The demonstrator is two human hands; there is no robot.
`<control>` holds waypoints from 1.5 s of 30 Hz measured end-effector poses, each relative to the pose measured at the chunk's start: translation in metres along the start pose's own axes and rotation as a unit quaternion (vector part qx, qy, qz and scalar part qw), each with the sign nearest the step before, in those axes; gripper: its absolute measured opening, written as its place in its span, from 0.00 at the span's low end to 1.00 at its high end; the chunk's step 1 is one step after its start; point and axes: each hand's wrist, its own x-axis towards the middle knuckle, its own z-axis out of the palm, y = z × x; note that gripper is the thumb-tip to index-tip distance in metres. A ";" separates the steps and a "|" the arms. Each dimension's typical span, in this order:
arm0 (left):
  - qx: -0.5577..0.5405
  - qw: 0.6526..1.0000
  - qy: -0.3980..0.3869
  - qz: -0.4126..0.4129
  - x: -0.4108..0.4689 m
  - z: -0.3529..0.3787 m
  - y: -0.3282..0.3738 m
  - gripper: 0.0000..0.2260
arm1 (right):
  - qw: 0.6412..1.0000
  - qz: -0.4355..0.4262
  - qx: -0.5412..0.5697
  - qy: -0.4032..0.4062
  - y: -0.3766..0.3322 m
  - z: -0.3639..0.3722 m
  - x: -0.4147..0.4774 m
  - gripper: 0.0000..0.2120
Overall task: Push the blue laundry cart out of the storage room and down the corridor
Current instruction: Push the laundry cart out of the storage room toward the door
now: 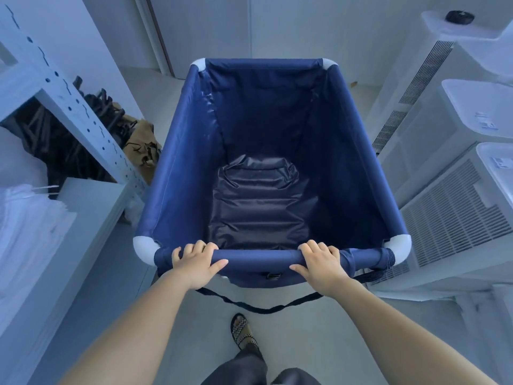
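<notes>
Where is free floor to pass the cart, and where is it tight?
Bare floor lies ahead of the blue cart, toward the door frame. It is tight between the metal shelf and the white units. Both hands, left hand and right hand, grip the near rail.

The cart's (266, 151) wheels are hidden under its fabric body; the strap (261, 308) ends vanish behind both wrists; shelf (69, 107) and white units (455, 218) are cropped at the edges.
</notes>
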 end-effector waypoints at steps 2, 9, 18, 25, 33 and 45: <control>0.009 1.000 0.004 0.008 0.019 -0.014 0.000 0.21 | 1.000 0.006 0.002 -0.003 0.003 -0.010 0.022 0.23; 0.032 0.999 0.011 0.025 0.076 -0.053 -0.001 0.20 | 1.000 0.022 0.001 -0.006 0.011 -0.034 0.083 0.22; 0.039 0.999 0.015 0.023 0.136 -0.093 0.002 0.20 | 1.000 0.011 0.009 -0.014 0.029 -0.057 0.154 0.22; 0.053 0.998 0.043 0.000 0.195 -0.132 0.012 0.20 | 0.999 -0.010 0.019 -0.026 0.048 -0.084 0.227 0.23; 0.034 0.998 0.048 -0.028 0.260 -0.178 0.030 0.19 | 0.998 -0.031 0.031 -0.053 0.080 -0.117 0.317 0.22; -0.038 0.996 0.049 -0.066 0.320 -0.212 0.045 0.18 | 0.995 -0.082 -0.030 -0.044 0.110 -0.148 0.406 0.24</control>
